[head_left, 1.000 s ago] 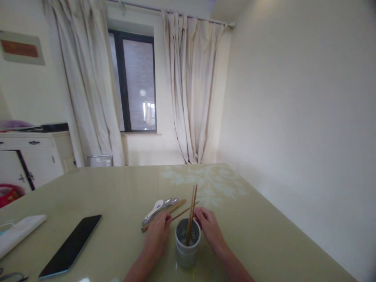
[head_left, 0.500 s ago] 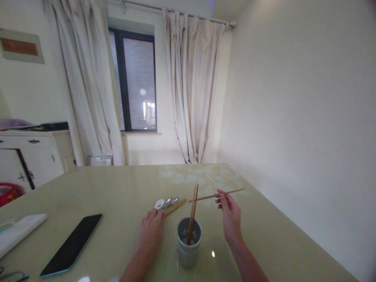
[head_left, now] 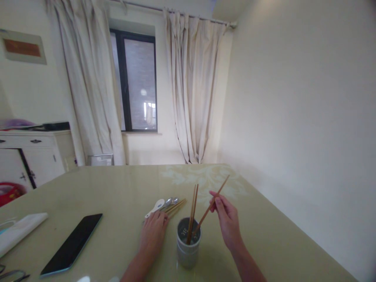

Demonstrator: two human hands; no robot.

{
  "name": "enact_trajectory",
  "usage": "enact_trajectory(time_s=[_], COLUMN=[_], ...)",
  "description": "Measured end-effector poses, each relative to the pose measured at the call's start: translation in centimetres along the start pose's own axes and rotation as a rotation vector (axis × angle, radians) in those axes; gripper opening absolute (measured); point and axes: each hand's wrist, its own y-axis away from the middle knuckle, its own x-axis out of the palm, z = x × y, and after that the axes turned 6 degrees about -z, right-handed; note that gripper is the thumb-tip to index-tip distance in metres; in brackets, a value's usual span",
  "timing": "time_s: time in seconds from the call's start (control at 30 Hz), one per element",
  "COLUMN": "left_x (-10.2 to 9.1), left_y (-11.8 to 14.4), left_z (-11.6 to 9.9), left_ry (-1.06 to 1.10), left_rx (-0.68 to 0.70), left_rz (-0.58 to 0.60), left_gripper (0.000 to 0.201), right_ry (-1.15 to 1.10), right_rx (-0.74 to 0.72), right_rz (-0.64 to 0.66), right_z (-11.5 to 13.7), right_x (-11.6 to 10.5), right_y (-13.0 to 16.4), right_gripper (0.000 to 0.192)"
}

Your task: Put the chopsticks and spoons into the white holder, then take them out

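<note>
View: head camera, looking forward and down over a bench (head_left: 111,196) with a pale green glossy top and a white leaf pattern at the far end.
Right hand (head_left: 227,221): fingers pinched shut on a single wooden chopstick (head_left: 212,204), thumb and fingertips closed about its middle.
Held chopstick: tilted, upper end pointing up and to the right, lower end dipping inside the rim of the cup.
Cup (head_left: 188,244): grey round holder with small holes in its bottom, standing upright on the bench between the two hands.
Standing chopsticks (head_left: 192,213): a pair in the cup, nearly upright, leaning slightly right, just left of the held one.
Left hand (head_left: 152,235): palm down, fingers loosely spread flat, grasping nothing that can be seen; fingertips at or on the near end of the loose cutlery.
Loose chopsticks (head_left: 176,205): lying flat on the bench beyond the left hand, pointing away to the right.
Spoons (head_left: 164,203): one white, the others metal, lying beside the loose chopsticks on their left.
Phone (head_left: 72,243): dark screen up, flat on the bench, well left of the hands.
Folded cloth (head_left: 20,231): white, at the left edge of the bench.
Background: window (head_left: 138,80) with cream curtains, white cabinet (head_left: 32,156) at left.
</note>
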Motion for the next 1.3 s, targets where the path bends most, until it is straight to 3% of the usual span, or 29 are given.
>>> enact_trajectory(time_s=[0.17,0.4,0.6,0.73,0.97,1.3], left_x=[1.2,0.7,0.0,0.0,-0.2,-0.9], left_y=[0.2,0.6,1.0,1.3,1.9,1.9], left_z=[-0.2,-2.3,-3.6,-4.3,-5.5,-5.9], left_ry=[0.188,0.667,0.885,1.028,1.214,1.273], left_rx=[0.002,-0.031,-0.076,-0.176,-0.171,-0.195], left_rz=[-0.054,-0.092,-0.076,-0.009,0.087,0.112], left_gripper=[0.029,0.03,0.036,0.041,0.026,0.026], right_ry=[0.043,0.082,0.061,-0.008,-0.012,0.039], right_rx=[0.074,0.221,0.274,0.192,0.16,0.229], right_rz=[0.152,0.162,0.163,0.232,0.247,0.265], right_z=[-0.9,-3.7,-4.7,-3.2,-2.2,-2.8], right_x=[1.4,2.3,2.7,2.6,2.5,2.9], right_y=[1.3,2.3,3.1,3.3,3.3,3.4], right_gripper=[0.055,0.063,0.076,0.058,0.043,0.043])
